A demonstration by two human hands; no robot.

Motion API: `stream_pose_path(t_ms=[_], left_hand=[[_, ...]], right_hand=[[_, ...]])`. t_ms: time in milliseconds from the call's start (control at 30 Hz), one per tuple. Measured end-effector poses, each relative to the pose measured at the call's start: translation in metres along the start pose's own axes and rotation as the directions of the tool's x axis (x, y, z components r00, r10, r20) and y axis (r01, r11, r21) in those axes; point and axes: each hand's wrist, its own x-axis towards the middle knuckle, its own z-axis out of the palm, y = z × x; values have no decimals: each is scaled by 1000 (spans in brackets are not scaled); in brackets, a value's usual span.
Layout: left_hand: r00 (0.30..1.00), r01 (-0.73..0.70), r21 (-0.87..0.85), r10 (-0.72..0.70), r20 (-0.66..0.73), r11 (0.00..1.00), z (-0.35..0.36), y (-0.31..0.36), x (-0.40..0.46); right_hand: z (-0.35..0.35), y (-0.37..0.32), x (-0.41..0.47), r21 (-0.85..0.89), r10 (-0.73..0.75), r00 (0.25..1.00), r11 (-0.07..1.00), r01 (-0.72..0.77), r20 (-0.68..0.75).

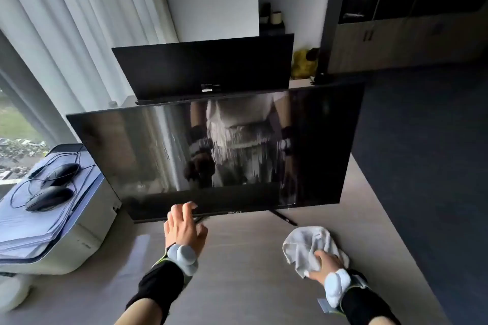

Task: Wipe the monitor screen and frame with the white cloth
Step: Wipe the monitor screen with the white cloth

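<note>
Monitor (216, 150) stands on the grey desk (237, 272), screen facing the person and leaning back a little. It rests on thin splayed feet; one foot (284, 216) shows at lower right. Screen is off and carries vertical streaks across its middle, over the reflection.

Left hand (184, 229): fingers spread, not gripping anything, fingertips (191, 204) at the bottom frame just left of the brand label. Whether they press on the frame or only hover, cannot tell.

Right hand (326, 262): closed around the white cloth (307, 244), bunched up, low over the desk to the near right of the monitor. Cloth is well apart from the screen.

Second monitor (203, 68) stands close behind the first, back turned to the camera. Left of the desk, a printer (87, 224) carries a paper stack with two mice (50, 196) and their cables on top.

Risks, as I judge them:
- Thin feet and a backward lean: a hard push with the cloth high on the screen could rock the monitor into the one behind. The left hand low on the frame gives little hold against that.
- Bare fingertips on the frame may leave fresh marks.
- A bunched cloth wipes with a small patch and may spread the streaks, not lift them.
- A sideways shove toward the left edge could slide the monitor into the printer.
</note>
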Motion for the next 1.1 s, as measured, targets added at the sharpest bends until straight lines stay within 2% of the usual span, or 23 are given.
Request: stream_pose_path(t_ms=[100,233,367,400,433,533,567,700,800,867,1000,1100], left_hand=[[1000,24,-7,-24,17,1000,7,-17,-9],[999,32,10,-32,12,999,21,-51,-16],[994,114,3,-114,0,994,23,-85,-12],[990,141,-9,-141,-6,990,22,-91,-9],[985,171,-21,-171,-14,985,21,-97,-6],[968,247,-71,-249,-13,966,16,-104,5],[968,251,-76,-252,-5,965,14,-105,8],[976,218,-94,-215,43,971,9,-114,21],[980,197,-111,-191,63,974,7,-126,35],[976,208,-124,-198,89,970,6,-138,39],[980,173,-120,-159,117,978,2,-157,46],[975,194,-145,-174,141,970,-2,-170,50]], right_hand=[[18,-1,4,49,75,995,996,-71,-68],[22,5,20,-22,58,981,998,-64,-187],[22,4,35,12,30,988,1000,-29,-154],[19,0,36,98,64,985,994,-49,-158],[13,-5,37,254,119,976,965,-70,-185],[-17,-15,40,668,307,886,744,4,-347],[-32,-19,41,719,345,851,693,52,-395],[-79,-51,38,731,350,762,644,226,-544],[-75,-78,39,779,355,792,585,226,-497],[-62,-96,41,844,367,831,495,205,-417],[-33,-119,42,973,374,910,205,108,-180],[-21,-137,46,997,379,924,-38,60,-41]])
